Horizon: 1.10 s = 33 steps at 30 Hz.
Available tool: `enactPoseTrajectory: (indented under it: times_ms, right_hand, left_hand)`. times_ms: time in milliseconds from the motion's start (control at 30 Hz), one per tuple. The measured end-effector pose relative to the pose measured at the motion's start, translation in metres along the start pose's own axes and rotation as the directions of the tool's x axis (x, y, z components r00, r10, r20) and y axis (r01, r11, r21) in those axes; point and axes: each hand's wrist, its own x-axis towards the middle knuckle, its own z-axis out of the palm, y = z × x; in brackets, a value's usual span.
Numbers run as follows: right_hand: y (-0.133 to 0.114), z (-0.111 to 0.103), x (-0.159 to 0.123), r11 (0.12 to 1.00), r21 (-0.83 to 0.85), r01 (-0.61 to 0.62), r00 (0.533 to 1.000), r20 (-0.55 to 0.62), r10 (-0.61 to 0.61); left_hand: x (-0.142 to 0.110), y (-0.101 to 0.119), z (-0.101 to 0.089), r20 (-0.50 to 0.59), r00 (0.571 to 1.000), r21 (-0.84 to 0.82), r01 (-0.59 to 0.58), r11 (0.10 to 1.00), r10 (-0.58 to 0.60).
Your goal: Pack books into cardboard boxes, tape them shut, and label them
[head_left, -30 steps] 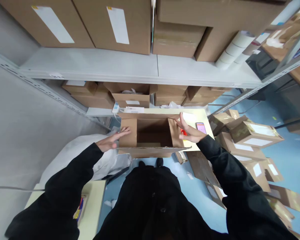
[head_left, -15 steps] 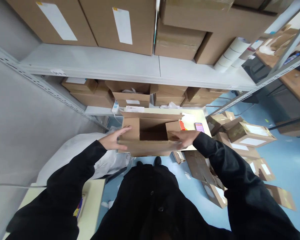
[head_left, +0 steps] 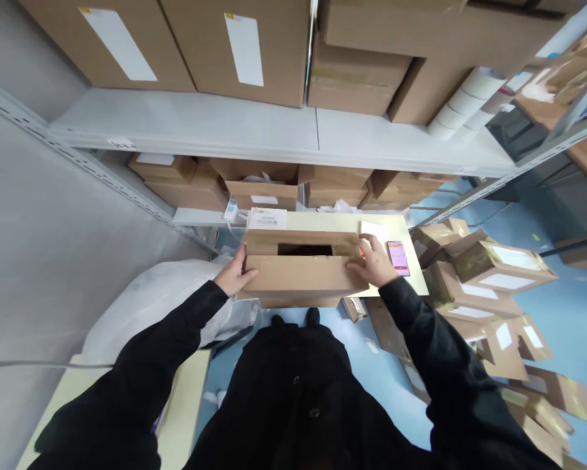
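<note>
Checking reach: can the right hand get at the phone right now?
Likely yes: the phone lies on the table close beside the right hand, nothing visible between them, though that hand is at the box.

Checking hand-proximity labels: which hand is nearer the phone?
Right. The right hand is at the right end of the box, beside the phone; the left hand is at the opposite end, farther away.

On our pale counter (head_left: 416, 282) we are seeing a cardboard box (head_left: 305, 273), with a phone (head_left: 398, 258) and white papers (head_left: 268, 219) lying near it.
</note>
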Motion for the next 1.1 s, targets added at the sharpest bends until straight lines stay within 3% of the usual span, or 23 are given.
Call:
enactPoseTrajectory:
  times_ms: [100, 200, 367, 533, 900, 1100]
  right_hand:
    - [0.003, 0.024, -0.020, 0.981, 0.143, -0.131, 0.986, -0.087, 0.145]
    - [0.007, 0.033, -0.016, 0.947, 0.263, -0.186, 0.975, -0.072, 0.211]
    - [0.018, 0.022, 0.013, 0.940, 0.254, -0.229, 0.966, -0.058, 0.251]
    - [0.021, 0.022, 0.012, 0.941, 0.240, -0.239, 0.955, -0.117, 0.273]
    - [0.039, 0.014, -0.018, 0.929, 0.234, -0.286, 0.923, -0.193, 0.333]
    - [0.032, 0.022, -0.015, 0.915, 0.266, -0.303, 0.906, -0.216, 0.363]
  left_hand:
    - [0.001, 0.006, 0.004, -0.026, 0.999, -0.090, 0.040, 0.995, -0.042]
    - [0.010, 0.009, 0.004, -0.105, 0.992, -0.147, 0.054, 0.988, -0.070]
    - [0.032, 0.015, 0.002, -0.139, 0.988, -0.118, 0.057, 0.991, -0.074]
    - [0.043, 0.015, 0.005, -0.161, 0.985, -0.112, 0.049, 0.993, -0.067]
    - [0.023, 0.015, 0.042, -0.175, 0.984, -0.067, 0.026, 0.997, -0.038]
    - [0.021, 0.015, 0.030, -0.155, 0.988, 0.106, 0.020, 0.994, -0.004]
